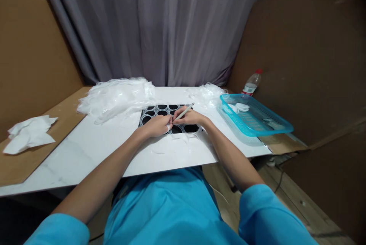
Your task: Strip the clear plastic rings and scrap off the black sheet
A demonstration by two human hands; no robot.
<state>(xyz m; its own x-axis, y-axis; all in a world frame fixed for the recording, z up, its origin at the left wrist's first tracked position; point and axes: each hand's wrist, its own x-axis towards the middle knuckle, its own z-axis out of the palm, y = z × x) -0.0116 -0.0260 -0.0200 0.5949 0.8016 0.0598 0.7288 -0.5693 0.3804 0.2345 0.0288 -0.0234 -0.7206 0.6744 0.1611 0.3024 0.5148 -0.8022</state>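
Observation:
In front of me lies a black sheet (191, 128) with rows of white-outlined round shapes. My right hand (189, 116) is closed around a pale, slim pen-like tool (184, 111), its lower end slanting down to the sheet. What sort of tip it has is hidden by my fingers. My left hand (156, 126) rests on the sheet's left part, fingers pinched together beside the right fingertips. Whatever the left fingers hold is too small to make out. Thin, clear curved scraps (183, 137) lie along the sheet's near edge.
A big pile of clear, filmy pieces (117, 98) sits at the back left, a smaller pile (204, 94) at the back right. On the right stands a blue plastic basket (257, 132) with white items inside, a bottle (251, 84) behind it. Crumpled tissue (30, 134) lies left. Cardboard walls flank the table.

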